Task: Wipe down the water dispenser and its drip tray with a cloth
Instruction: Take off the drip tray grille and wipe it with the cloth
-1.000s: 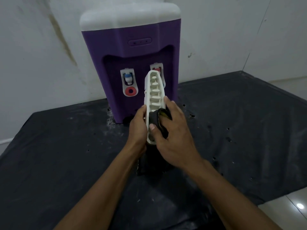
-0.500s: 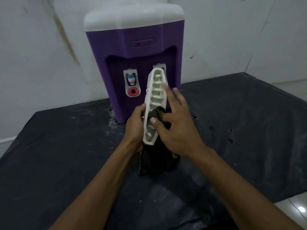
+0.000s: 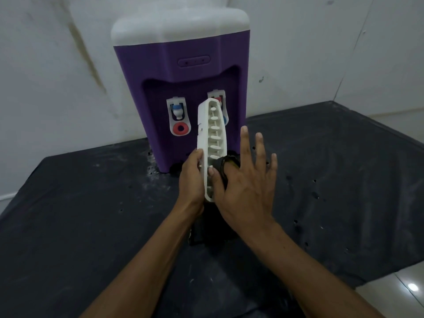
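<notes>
White walls [image 3: 298,53], one streaked with a brownish stain [image 3: 87,53], meet behind a table under a black sheet [image 3: 91,226] smeared with pale dust; pale floor tile [image 3: 401,283] shows at the lower right. At the back of the sheet stands the purple, white-topped water dispenser [image 3: 183,51]. Just in front of it the left hand [image 3: 190,180] grips the white drip tray [image 3: 206,134] upright by its lower edge. The right hand [image 3: 245,191] pinches a dark cloth [image 3: 223,166] against the tray with thumb and forefinger, its other fingers spread straight.
</notes>
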